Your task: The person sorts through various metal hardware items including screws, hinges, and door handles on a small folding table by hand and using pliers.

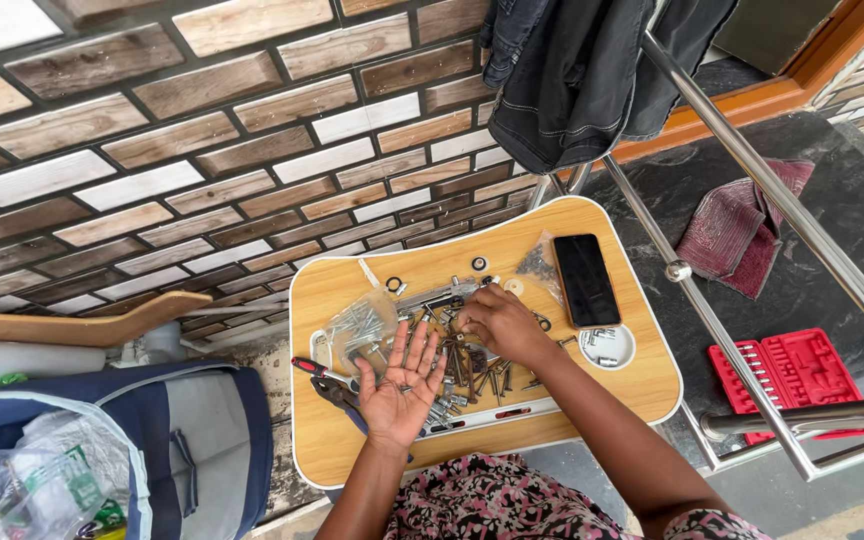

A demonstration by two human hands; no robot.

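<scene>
The left hand (399, 385) lies palm up over the wooden tabletop (642, 375), fingers (422, 345) spread open and holding nothing that shows. Just beyond those fingertips, the right hand (497, 322) curls down into a pile of screws and bolts (467, 375); whether its fingers pinch one cannot be told. A clear plastic bag (362, 325) sits beside the left fingers, pliers (327, 385) near the palm's heel, a black phone (585, 280) past the right hand.

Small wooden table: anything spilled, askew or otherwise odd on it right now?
Yes: screws and bolts lie loose in a heap across the table, not in the clear bag. The right hand picks among them; the left hand lies palm-up. A phone sits beside the scatter.
</scene>
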